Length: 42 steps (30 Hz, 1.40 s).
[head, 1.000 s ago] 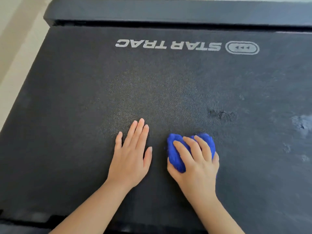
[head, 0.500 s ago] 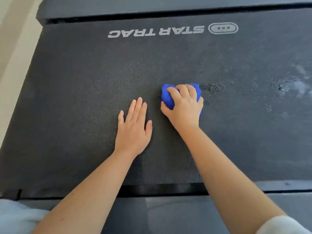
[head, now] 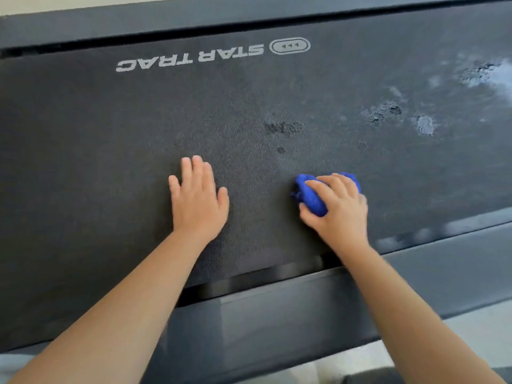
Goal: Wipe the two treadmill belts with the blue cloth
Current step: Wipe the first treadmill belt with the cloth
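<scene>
One belt (head: 110,162) in view, wiping step in hand: our right hand (head: 339,209) grips bunched blue cloth (head: 310,195), near centre; left hand (head: 198,202) flat, fingers straight, left of it. Next, we judge: sweep far-right over pale smudges (head: 424,124)

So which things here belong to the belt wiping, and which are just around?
Job in hand:
blue cloth, bunched under the right hand
treadmill belt
left hand, flat on the belt
pale dusty patches to the right of the cloth

Just there:
STAR TRAC logo
near side rail
pale floor
</scene>
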Tool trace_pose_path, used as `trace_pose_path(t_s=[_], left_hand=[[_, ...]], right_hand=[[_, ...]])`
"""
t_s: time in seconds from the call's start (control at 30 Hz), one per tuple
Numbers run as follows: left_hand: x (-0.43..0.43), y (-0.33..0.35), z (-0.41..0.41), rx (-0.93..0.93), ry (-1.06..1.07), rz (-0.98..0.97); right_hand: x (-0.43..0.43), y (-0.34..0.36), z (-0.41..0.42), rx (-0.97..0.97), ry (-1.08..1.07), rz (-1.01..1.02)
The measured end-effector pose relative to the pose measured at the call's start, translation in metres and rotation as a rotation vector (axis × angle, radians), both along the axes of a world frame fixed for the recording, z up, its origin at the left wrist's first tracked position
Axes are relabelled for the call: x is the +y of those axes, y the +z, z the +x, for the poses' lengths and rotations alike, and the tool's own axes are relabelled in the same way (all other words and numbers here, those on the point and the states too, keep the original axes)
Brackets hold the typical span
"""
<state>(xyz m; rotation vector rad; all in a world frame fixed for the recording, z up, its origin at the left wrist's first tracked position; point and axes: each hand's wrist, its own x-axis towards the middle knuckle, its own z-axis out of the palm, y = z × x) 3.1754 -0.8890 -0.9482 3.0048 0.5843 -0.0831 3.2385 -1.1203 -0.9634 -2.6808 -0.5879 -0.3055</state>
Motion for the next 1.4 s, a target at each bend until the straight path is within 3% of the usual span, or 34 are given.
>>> trace_pose_path(t_s=[0.07, 0.23, 0.4, 0.53, 0.73, 0.87, 1.1, 1.4], left_hand=[[-0.024, -0.003, 0.003, 0.012, -0.119, -0.024], [-0.045, -0.020, 0.001, 0.015, -0.051, -0.032], [-0.045, -0.018, 0.003, -0.001, -0.058, -0.061], [-0.044, -0.018, 0.003, -0.029, -0.059, -0.075], [-0.045, -0.018, 0.002, 0.012, -0.055, -0.045], [-0.046, -0.020, 0.002, 0.012, -0.058, -0.041], [-0.047, -0.017, 0.004, -0.016, -0.043, -0.065], [-0.045, -0.018, 0.001, -0.020, -0.049, -0.075]], right_hand=[[-0.019, 0.001, 0.009, 0.003, -0.084, 0.019], [0.002, 0.000, -0.010, 0.017, -0.299, 0.075], [0.059, -0.003, -0.061, -0.020, -0.059, 0.033], [0.031, -0.002, -0.042, -0.040, 0.116, 0.000], [-0.079, 0.005, 0.027, 0.060, -0.177, -0.039], [-0.070, 0.010, 0.024, 0.093, -0.268, -0.019], [0.040, -0.001, -0.055, 0.003, 0.058, -0.022], [0.041, -0.006, -0.021, -0.051, 0.104, 0.017]])
